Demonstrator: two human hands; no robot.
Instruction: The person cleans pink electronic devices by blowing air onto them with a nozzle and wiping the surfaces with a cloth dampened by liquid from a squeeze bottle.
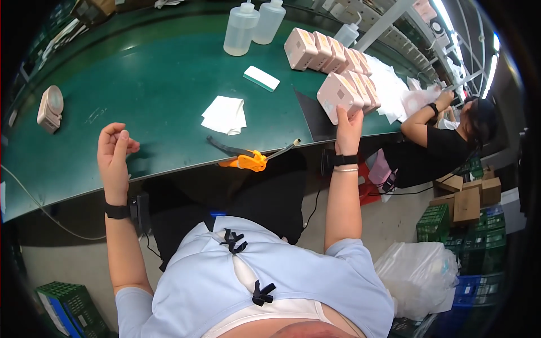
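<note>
My right hand grips a pale pink box-shaped device at the near end of a short row, thumb against its side. Several more pink devices stand in a row just behind. My left hand hovers over the table's front edge, fingers loosely curled and apart, with nothing in it. Beyond it at the left stands a single pink device with a round disc on it. Between my hands, an orange tool with a black handle and a thin nozzle lies at the edge.
On the green table lie a folded white cloth and a small white block. Clear squeeze bottles stand at the back. A co-worker sits at the right, near white sheets. Crates and cartons are stacked behind.
</note>
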